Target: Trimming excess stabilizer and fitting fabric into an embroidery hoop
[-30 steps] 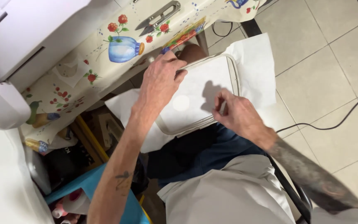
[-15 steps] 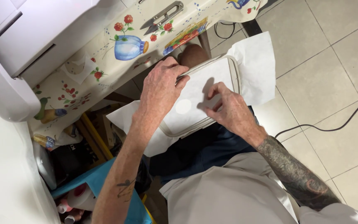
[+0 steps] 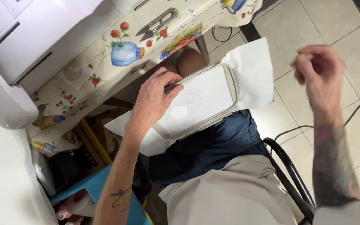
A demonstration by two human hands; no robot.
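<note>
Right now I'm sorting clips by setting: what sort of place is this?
Probably a home sewing corner: a white embroidery machine on a fruit-print tablecloth, and an embroidery hoop held by the left hand.

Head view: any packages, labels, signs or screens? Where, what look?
No signs or screens show.
Sewing machine: top left on the table, white, with small grey markings too small to tell.
Bottles: bottom left under the table, white with pink parts, partly hidden.

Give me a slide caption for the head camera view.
Left hand steadies a white embroidery hoop on the lap; right hand lifted clear beside it.
</note>
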